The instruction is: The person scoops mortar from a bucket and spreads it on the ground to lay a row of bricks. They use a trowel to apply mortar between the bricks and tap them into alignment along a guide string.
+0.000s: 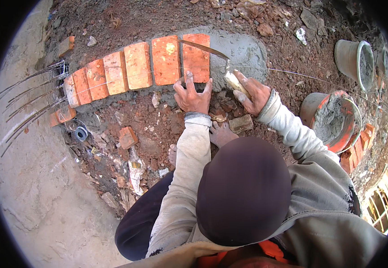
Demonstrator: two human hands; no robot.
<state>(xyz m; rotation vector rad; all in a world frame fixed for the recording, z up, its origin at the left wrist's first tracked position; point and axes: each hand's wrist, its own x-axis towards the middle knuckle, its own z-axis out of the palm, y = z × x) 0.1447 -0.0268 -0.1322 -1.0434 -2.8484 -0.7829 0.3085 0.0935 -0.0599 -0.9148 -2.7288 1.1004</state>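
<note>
A curving row of orange bricks [139, 66] lies in grey mortar [243, 49]. The brick at the row's right end [196, 56] rests against this mortar bed. My left hand [193, 96] grips its near end, with fingers spread across the edge and the thumb at the right corner. In my right hand [254, 94] is a trowel [207, 48], its pale handle closed in my fingers. The narrow, dark blade is seen nearly edge-on and crosses above the same brick toward the left. A thin string [292, 71] stretches over the bricks and past my right hand.
A bucket of mortar [332, 120] stands to the right, beside stacked bricks [359, 145]. Farther back is another bucket [354, 62]. Steel bars [31, 96] stick out at the row's left end. A loose brick [127, 137] and rubble lie nearby; a bare foot [222, 134] is close behind my hands.
</note>
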